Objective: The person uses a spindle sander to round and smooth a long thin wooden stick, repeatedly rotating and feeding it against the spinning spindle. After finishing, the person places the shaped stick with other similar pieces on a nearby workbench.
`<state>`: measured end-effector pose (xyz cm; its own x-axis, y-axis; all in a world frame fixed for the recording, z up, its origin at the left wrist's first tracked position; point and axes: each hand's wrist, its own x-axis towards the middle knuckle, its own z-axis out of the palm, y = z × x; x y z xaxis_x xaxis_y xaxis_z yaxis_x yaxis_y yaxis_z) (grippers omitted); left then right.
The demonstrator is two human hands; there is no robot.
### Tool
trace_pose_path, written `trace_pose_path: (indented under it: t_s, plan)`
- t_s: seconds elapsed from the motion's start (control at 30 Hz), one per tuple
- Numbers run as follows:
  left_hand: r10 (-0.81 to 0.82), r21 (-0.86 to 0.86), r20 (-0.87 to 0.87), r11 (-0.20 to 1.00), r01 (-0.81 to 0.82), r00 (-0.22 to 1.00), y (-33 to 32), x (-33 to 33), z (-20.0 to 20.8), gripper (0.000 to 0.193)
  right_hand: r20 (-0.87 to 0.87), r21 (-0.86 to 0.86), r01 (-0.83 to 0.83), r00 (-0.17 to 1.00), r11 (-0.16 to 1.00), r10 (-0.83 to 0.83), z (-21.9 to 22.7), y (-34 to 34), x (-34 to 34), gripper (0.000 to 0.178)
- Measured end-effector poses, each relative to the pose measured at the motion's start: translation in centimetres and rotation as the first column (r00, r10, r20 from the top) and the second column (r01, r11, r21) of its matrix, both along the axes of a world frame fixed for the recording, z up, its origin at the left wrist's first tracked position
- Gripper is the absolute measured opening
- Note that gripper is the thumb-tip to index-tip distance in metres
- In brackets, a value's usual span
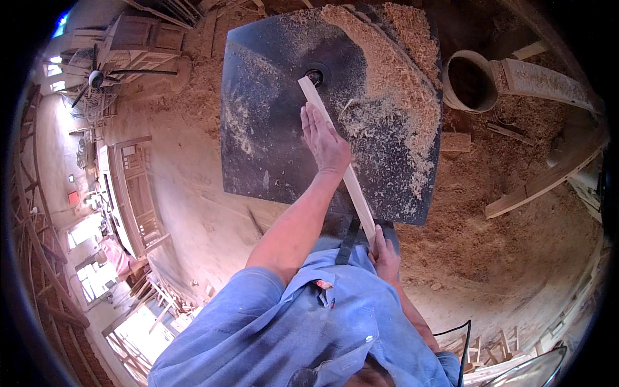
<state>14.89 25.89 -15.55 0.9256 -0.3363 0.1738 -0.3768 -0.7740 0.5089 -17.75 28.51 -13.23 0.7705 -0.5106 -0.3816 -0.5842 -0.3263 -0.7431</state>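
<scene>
A long, pale wooden strip (356, 193) lies across the dark, flat machine table (267, 164). Its far end meets a round opening (314, 77) with a dark spindle in it; the spindle's details are too small to make out. My left hand (327, 147) rests along the strip's middle, fingers stretched forward and pressed to its left side; the thumb is hidden. Close to my body, my right hand (385, 258) is wrapped round the strip's near end. Wood shavings (403, 116) cover much of the table's right side.
A round bucket-like container (469, 82) stands right of the table, beside a shaving-covered beam (545, 82). A wooden beam (538, 187) slants over the floor at the right. To the left are a large fan (96, 79) and a wooden frame (138, 200). Sawdust covers the floor.
</scene>
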Motion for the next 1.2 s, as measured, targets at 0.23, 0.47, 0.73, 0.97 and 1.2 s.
trace_pose_path:
  t_s: [0.23, 0.47, 0.73, 0.97, 1.2]
  plan:
    - [-0.021, -0.029, 0.075, 0.999, 0.024, 0.997, -0.3, 1.0, -0.3, 0.053, -0.018, 0.059, 0.015, 1.0, 0.998, -0.014, 1.1, -0.7, 1.2, 0.084]
    - [0.016, -0.002, 0.029, 1.0, -0.016, 0.999, -0.6, 0.2, 0.0, 0.054, -0.054, 0.024, -0.006, 0.999, 1.0, 0.007, 1.0, -1.1, 0.8, 0.082]
    - [0.011, 0.025, 0.046, 1.0, -0.012, 0.999, -0.4, -1.1, -0.1, 0.054, 0.0, 0.033, -0.01, 1.0, 0.999, 0.01, 0.5, -1.0, -0.9, 0.086]
    - [0.002, 0.035, 0.058, 0.999, -0.004, 0.998, -0.5, 0.2, -0.4, 0.053, 0.021, 0.02, 0.023, 1.0, 1.0, -0.024, 0.4, -1.1, 0.4, 0.079]
    - [0.021, 0.013, 0.017, 1.0, -0.021, 1.0, -0.9, 1.4, -0.2, 0.055, 0.029, -0.03, 0.071, 0.997, 0.997, -0.07, -0.1, -0.9, 1.7, 0.069]
